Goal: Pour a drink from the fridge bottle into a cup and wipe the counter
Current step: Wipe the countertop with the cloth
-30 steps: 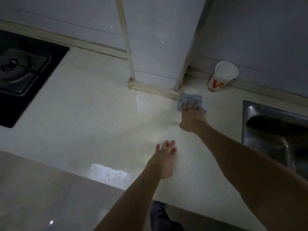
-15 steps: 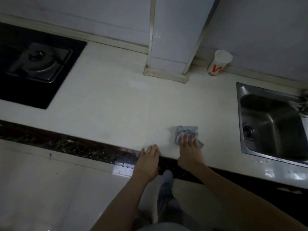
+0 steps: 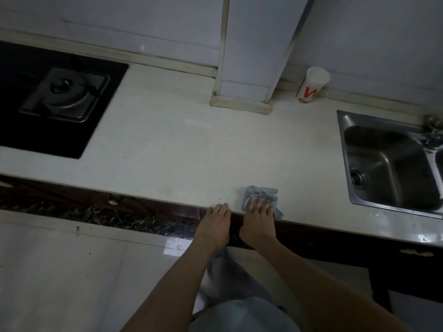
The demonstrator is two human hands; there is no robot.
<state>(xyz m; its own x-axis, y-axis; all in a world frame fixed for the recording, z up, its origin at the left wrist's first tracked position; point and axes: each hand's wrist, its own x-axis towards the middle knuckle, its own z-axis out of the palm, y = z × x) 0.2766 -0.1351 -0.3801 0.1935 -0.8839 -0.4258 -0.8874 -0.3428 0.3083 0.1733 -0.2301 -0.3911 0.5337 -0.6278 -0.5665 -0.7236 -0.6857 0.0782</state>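
Note:
A crumpled blue-grey cloth (image 3: 262, 194) lies at the front edge of the pale counter (image 3: 182, 149). My right hand (image 3: 257, 221) presses flat on the cloth, fingers spread over it. My left hand (image 3: 214, 224) rests just to its left with the fingertips on the counter's edge, holding nothing. A white paper cup (image 3: 311, 85) with red lettering stands upright at the back against the wall, right of the tiled pillar. No bottle is in view.
A black gas hob (image 3: 60, 99) is set into the counter at the left. A steel sink (image 3: 393, 161) with a tap sits at the right. A tiled pillar (image 3: 249, 68) juts out at the back. Pale floor tiles lie below.
My right hand has dragged the cloth from the pillar's foot back to the counter's front edge. My left hand has slid back to the edge too, and the view has pulled back.

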